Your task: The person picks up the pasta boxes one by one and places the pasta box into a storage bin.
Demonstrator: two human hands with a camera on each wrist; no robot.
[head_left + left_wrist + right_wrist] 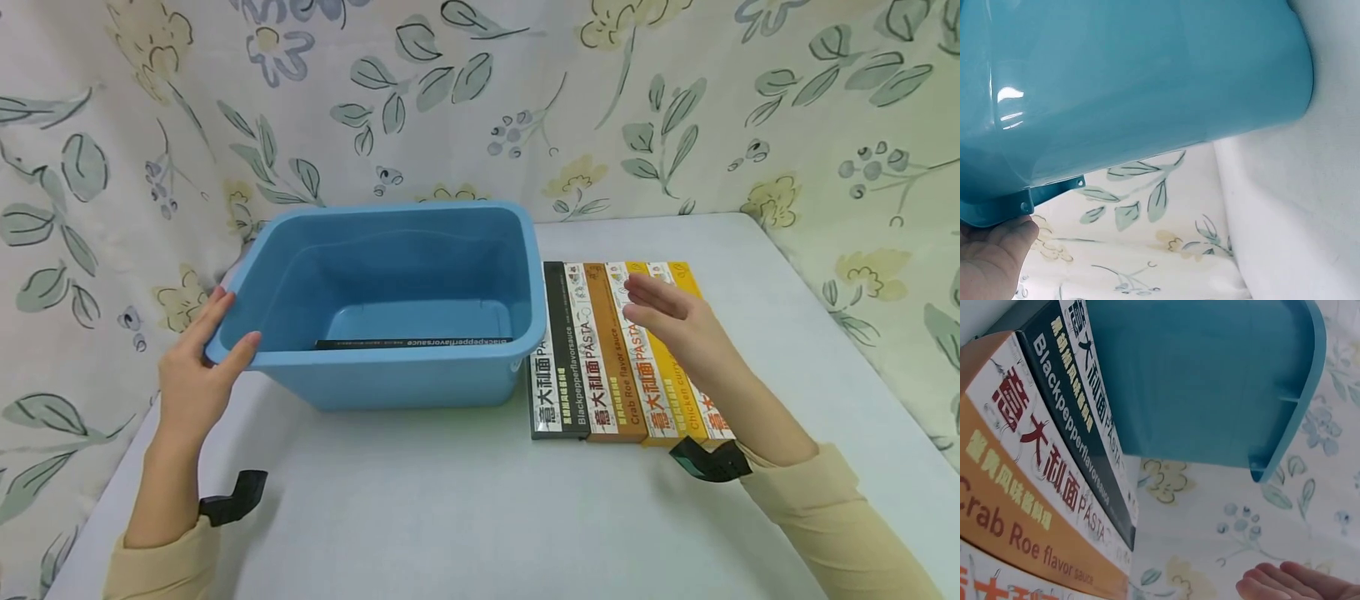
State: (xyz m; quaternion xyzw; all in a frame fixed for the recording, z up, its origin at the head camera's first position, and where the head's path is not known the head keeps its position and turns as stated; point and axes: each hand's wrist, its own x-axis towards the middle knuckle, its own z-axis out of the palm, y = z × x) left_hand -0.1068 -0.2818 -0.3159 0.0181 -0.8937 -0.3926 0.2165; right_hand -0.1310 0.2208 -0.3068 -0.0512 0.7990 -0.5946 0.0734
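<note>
Covering table (450,517) and wall, white cloth, floral curtain (112,125).

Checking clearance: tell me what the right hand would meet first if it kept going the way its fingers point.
Probably the right wall of the blue plastic tub: the right hand hovers over the pasta boxes, fingers pointing left, though height is unclear.

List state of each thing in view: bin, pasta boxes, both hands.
blue bin: upright on the table, one black pasta box lying inside.
Blackpepper box: flat on table, beside the bin.
Crab Roe box: flat, next in row.
yellow box: flat, partly under the hand.
left hand: grips bin rim.
right hand: open, above the boxes.
</note>
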